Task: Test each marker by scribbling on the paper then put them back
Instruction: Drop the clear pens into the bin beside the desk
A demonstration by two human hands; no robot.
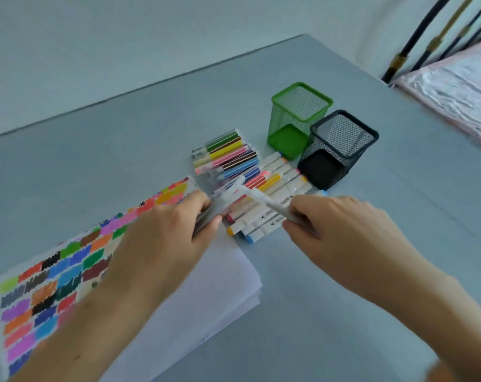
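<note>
**Both hands busy with markers above the paper**

The left hand [176, 230] curls its fingers round a marker or cap; motion blur hides which, and only a pale, clear-looking end [228, 195] pokes out past the fingertips. The right hand [341, 232] pinches a white-barrelled marker [264, 201] that slants up and to the left, its tip close to the left hand's piece. Both are held just above the loose markers on the grey desk [123, 139].

Those loose markers lie in two touching groups: slim coloured pens [229, 157] with clear caps farther away, and thicker white markers [277, 188] with coloured ends nearer the hands. Small dark print runs along some white barrels, too blurred to read.

The paper [206, 285], a small stack of white sheets, lies under the left forearm. Its left part is covered with rows of scribbled colour patches [49, 282]: green, red, black, blue, purple, orange, pink.

Beyond the markers stand two square mesh pen cups side by side, touching, one green [300, 117], one black [338, 144]. Nothing shows inside either. A bed [454, 84] with dark rails fills the top right corner.
</note>
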